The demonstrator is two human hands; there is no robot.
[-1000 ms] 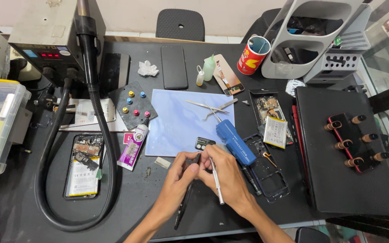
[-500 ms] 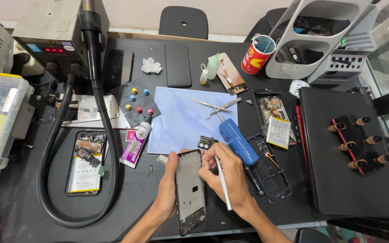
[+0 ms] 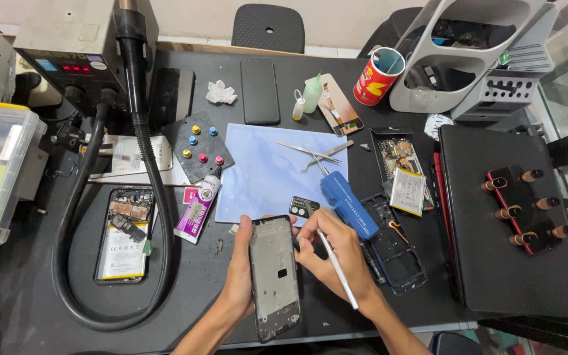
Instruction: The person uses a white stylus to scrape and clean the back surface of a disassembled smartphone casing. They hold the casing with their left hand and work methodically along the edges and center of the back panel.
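Lower centre: left hand [image 3: 239, 279] grips phone frame [image 3: 275, 276] along its left edge. Right hand [image 3: 336, 260] is closed around silver tool [image 3: 338, 269], beside blue screwdriver [image 3: 348, 205].

My view shows a black table [image 3: 47, 315] carrying a blue mat [image 3: 264, 174], opened phone [image 3: 125, 235], black hose [image 3: 73, 289], glue tube [image 3: 196, 208], red cup [image 3: 378, 77], dark phone [image 3: 260, 91] and black case [image 3: 514, 223].

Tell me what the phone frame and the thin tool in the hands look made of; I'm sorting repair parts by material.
Phone frame: dull grey inner plate, likely metal, with a black rim, probably plastic. Thin tool: pale silvery, smooth rod, apparently metal, though painted plastic is possible.
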